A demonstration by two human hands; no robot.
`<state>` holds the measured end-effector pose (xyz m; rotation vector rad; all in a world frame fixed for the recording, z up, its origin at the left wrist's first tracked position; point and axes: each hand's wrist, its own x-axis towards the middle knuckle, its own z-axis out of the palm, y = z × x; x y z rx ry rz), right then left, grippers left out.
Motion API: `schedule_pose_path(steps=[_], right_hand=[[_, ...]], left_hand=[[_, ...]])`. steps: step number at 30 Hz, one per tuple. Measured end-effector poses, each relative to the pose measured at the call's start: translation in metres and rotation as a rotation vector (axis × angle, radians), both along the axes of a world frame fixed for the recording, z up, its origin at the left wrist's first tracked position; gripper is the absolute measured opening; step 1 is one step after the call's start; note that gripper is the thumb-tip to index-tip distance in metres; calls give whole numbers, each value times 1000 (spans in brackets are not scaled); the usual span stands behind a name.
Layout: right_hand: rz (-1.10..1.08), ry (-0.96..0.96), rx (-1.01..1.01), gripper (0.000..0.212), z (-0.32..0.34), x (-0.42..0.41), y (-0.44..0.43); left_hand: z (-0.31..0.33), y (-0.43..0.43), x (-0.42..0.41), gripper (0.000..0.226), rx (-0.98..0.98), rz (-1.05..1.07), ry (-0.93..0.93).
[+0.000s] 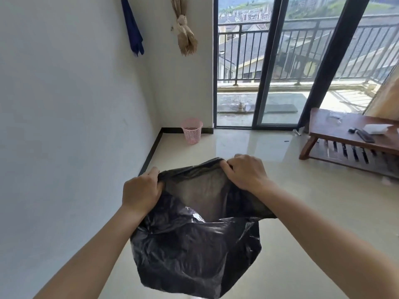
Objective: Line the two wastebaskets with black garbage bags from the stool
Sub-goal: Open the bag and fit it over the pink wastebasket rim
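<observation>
— Black garbage bag of thin, glossy plastic (194, 251): you have it up in the air in front of you, over the pale tiled floor (280, 212). Where are your hands on it?

— Your left hand (141, 194) is clenched around the left side of the rim, fingers folded over the bunched film. Your right hand (246, 172) pinches the far right side of the rim, fingers curled down onto it.

— And how does it look?

— Its mouth is pulled open between your hands. The far wall is stretched thin enough to look greyish-brown and see-through; the near side sags in dark crumpled folds with bright glints, and the body hangs below your wrists.

— Where is the basket?

— You can see one pink lattice plastic wastebasket (191, 130), upright in the far corner by the white wall (64, 104) and the sliding glass door (259, 83), well apart from the bag. It looks unlined. A low brown wooden table (336, 130) stands to your right.
</observation>
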<state>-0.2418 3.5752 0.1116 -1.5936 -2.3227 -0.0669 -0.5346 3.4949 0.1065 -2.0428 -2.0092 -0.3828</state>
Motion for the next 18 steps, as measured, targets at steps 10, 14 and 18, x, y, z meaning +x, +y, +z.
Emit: schedule_pose_path(steps=[10, 14, 18], right_hand=[[-72, -44, 25, 58, 9, -48, 258], [-90, -50, -10, 64, -8, -49, 368], [-73, -69, -45, 75, -31, -55, 492]], left_hand=[[25, 303, -53, 24, -29, -109, 26], [6, 425, -56, 17, -74, -140, 53], [-12, 552, -58, 12, -147, -116, 55]])
